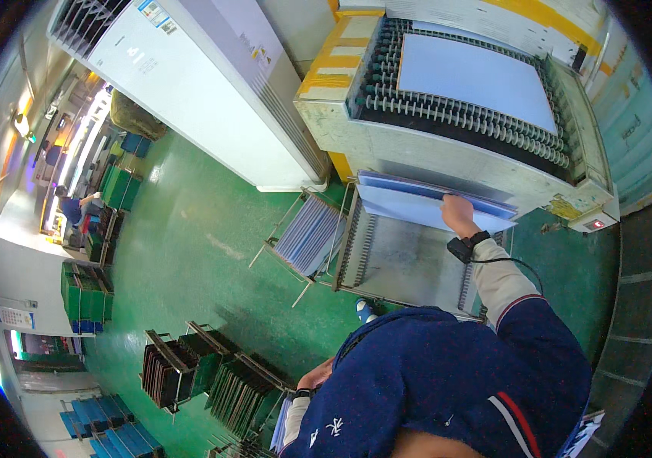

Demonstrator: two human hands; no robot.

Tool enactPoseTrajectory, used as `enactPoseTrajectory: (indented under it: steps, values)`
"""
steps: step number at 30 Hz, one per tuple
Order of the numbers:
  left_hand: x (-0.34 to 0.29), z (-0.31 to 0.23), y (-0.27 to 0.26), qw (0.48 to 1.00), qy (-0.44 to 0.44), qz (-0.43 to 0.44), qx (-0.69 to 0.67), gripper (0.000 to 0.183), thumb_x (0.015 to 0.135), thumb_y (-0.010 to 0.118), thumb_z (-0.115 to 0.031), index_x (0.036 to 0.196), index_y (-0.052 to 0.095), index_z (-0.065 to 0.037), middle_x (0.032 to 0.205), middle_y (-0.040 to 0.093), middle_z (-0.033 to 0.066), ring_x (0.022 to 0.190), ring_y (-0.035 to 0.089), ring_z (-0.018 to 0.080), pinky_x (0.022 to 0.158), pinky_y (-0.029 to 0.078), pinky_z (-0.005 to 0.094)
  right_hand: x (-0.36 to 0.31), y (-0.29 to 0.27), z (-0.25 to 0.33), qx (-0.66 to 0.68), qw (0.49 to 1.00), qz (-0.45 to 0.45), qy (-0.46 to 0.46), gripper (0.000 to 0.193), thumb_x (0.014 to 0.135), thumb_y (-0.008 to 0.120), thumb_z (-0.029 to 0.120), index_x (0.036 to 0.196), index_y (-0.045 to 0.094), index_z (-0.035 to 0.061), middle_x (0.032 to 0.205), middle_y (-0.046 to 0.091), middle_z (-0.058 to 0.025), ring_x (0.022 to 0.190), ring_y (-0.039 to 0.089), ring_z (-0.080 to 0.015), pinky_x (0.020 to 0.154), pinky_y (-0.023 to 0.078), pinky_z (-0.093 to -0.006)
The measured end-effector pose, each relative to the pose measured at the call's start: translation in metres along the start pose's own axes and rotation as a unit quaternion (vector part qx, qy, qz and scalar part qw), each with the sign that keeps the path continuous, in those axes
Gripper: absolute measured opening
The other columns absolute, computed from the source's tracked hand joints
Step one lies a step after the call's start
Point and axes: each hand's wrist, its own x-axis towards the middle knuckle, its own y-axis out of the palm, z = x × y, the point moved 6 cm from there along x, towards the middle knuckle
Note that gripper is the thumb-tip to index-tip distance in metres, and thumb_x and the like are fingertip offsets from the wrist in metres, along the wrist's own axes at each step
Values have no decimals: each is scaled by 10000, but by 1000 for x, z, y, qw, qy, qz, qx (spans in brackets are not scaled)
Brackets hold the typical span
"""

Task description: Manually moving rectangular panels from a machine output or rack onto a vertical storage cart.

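Observation:
My right hand (459,216), with a dark band and a cabled device at its wrist, is closed on the upper edge of a thin pale-blue panel (402,208). That panel leans with others at the far side of a metal rack (350,252) with toothed side rails. Low on the left, my left hand (316,374) is beside my body. Its fingers are mostly hidden, so their state does not show. Next to its wrist stand pale panels (278,424), partly covered by my sleeve.
Beyond the rack, a roller machine (448,137) carries a flat pale panel (475,76). Left of the rack, a wire stand (307,233) holds several panels. Racks of dark green boards (238,397) stand lower left. A tall white cabinet unit (196,84) is behind. A person (72,206) works far left.

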Motion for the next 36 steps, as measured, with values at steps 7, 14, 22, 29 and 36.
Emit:
enactPoseTrajectory:
  steps: [7, 14, 22, 29, 36]
  values:
    - [-5, -6, 1, 1000, -10, -9, 16, 421, 928, 399, -149, 1329, 410, -25, 1311, 487, 83, 1157, 495, 150, 995, 372, 286, 0, 4, -1, -2, 1000, -1, 1, 178, 782, 609, 223, 836, 601, 53, 864, 640, -159, 861, 607, -350, 718, 464, -467]
    - [-11, -21, 5, 998, -31, -19, 46, 392, 942, 360, -106, 1318, 431, -23, 1310, 491, 81, 1167, 491, 143, 1010, 361, 281, 1, 6, -2, -3, 1000, -5, 1, 187, 785, 606, 234, 834, 601, 53, 856, 637, -156, 859, 605, -351, 712, 465, -465]
    - [-8, -17, 4, 999, -23, -18, 40, 384, 948, 343, -93, 1314, 442, -28, 1301, 497, 77, 1161, 492, 140, 1010, 359, 281, -2, 2, 0, 7, 1000, -12, -2, 176, 784, 611, 220, 836, 602, 52, 866, 637, -157, 859, 603, -357, 713, 465, -467]
    - [-3, -9, 1, 999, -12, -12, 30, 390, 944, 353, -114, 1317, 440, -38, 1286, 504, 73, 1142, 497, 142, 994, 367, 284, -1, 2, -1, -3, 1000, 0, 11, 176, 783, 613, 220, 829, 599, 51, 873, 637, -157, 865, 603, -353, 727, 465, -459]
    - [-1, -5, 0, 1000, -9, -11, 26, 397, 940, 362, -135, 1320, 439, -49, 1272, 510, 68, 1124, 502, 144, 979, 374, 287, -2, 1, 1, 1, 1000, -4, 11, 176, 781, 614, 219, 828, 597, 50, 865, 636, -156, 868, 603, -349, 725, 464, -459]
